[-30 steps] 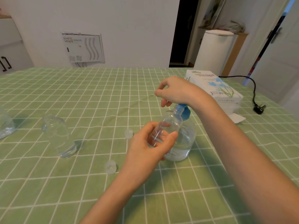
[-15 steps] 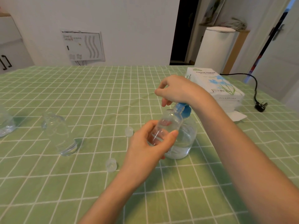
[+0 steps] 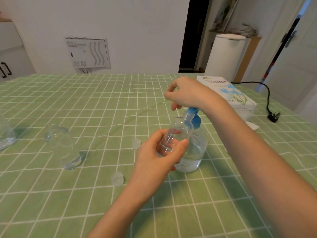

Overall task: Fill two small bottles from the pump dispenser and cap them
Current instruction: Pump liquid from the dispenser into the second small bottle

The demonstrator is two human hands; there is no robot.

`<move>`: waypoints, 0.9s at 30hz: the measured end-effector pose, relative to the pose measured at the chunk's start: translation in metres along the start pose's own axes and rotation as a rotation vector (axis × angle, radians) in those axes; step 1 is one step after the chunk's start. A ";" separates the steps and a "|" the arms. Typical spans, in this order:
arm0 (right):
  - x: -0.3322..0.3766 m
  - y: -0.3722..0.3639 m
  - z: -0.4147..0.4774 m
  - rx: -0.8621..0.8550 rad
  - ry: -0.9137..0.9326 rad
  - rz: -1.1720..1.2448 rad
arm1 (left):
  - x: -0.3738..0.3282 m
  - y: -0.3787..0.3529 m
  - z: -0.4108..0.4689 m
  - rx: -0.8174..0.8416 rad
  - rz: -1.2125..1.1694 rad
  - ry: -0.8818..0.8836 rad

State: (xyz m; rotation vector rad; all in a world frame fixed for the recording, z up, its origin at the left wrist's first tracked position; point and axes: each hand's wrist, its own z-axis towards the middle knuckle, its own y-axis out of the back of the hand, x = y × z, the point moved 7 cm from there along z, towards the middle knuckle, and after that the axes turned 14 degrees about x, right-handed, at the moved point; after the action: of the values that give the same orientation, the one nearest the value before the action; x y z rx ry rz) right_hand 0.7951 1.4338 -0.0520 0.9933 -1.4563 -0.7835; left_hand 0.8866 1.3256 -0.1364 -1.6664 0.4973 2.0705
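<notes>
The left hand (image 3: 157, 152) grips a small bottle (image 3: 179, 131) around its lower body, thumb on the near side and fingers wrapped behind. It holds the bottle tilted, neck leaning toward the upper right. The right hand (image 3: 187, 94) sits on top of the pump dispenser (image 3: 195, 152), fingers curled down over the blue pump head; the palm hides the underside of that hold. Both hands meet just right of the frame's centre, above the green checked tablecloth (image 3: 85, 103).

Position: the open mouth of the held bottle lies right against the blue head. The spout tip is not visible, so it cannot be confirmed that it sits inside the neck.

Hazards, judged from this arrangement:
- A stroke with spout and mouth misaligned would likely send liquid down the outside of the bottle and onto the cloth.
- The neck is narrow — a fast, full stroke may splash or overflow.
- A push off the pump axis could tip the dispenser, since no hand steadies its body.

Condition of parts: the held bottle is clear plastic and appears empty or nearly so. The dispenser is clear, with liquid in its lower part. A second small bottle (image 3: 63, 148) stands at centre left and appears uncapped. Two clear caps (image 3: 136, 143) lie loose between it and the hands — no capping is done yet.
</notes>
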 end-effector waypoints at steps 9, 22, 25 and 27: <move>-0.006 -0.015 0.001 0.047 -0.009 0.010 | 0.003 0.000 -0.001 -0.001 0.042 0.002; 0.002 -0.001 0.001 0.020 0.013 -0.007 | -0.001 0.000 0.000 0.010 0.029 -0.008; 0.000 -0.005 0.001 0.036 0.009 -0.014 | 0.000 0.000 0.000 0.004 0.034 -0.005; -0.002 -0.010 0.000 0.059 -0.001 -0.010 | 0.002 0.000 0.000 -0.001 0.045 0.000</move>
State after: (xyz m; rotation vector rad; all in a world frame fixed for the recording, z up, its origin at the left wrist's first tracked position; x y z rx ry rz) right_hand 0.7965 1.4317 -0.0624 1.0454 -1.4836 -0.7522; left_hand 0.8861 1.3260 -0.1383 -1.6703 0.5392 2.1030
